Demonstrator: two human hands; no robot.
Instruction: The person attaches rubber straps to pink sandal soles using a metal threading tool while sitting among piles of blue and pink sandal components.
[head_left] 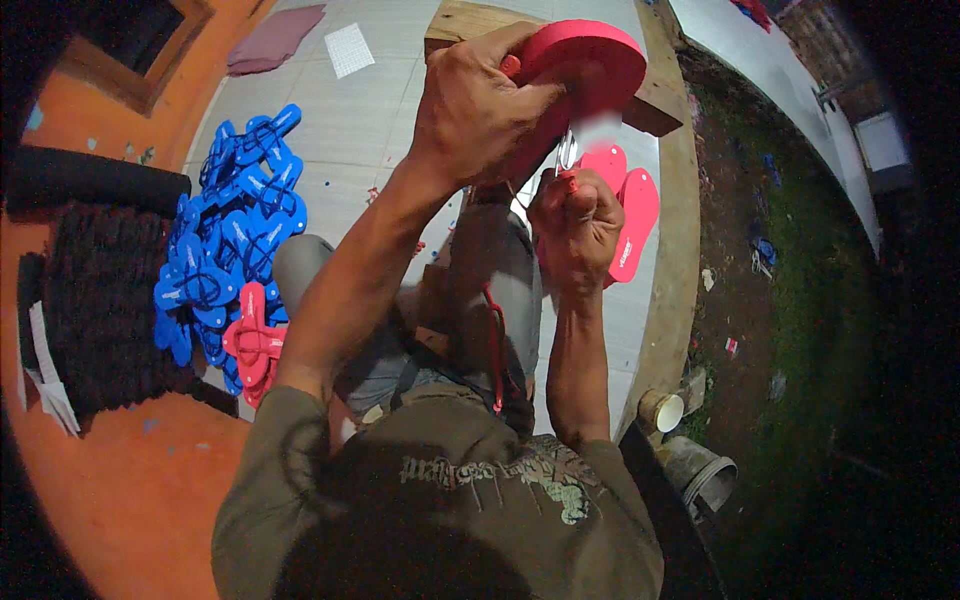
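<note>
My left hand [485,110] is wrapped round a pink-red flip-flop sole [590,55] and holds it up, tilted. A small red strap end [511,66] shows beside its thumb. Just below, my right hand [578,225] is closed in a fist on a slim shiny metal tool [566,152]. The tool points up at the underside of the sole; its tip is hard to make out. A bit of red [570,184] shows at the top of this fist. Pink soles [635,225] without straps lie on the floor just right of my right hand.
A big heap of blue flip-flops [235,220] lies at the left, with pink flip-flops [257,345] at its near end. A wooden block [460,25] stands behind my hands. A red cord [497,345] hangs by my legs. Buckets [710,480] stand at lower right.
</note>
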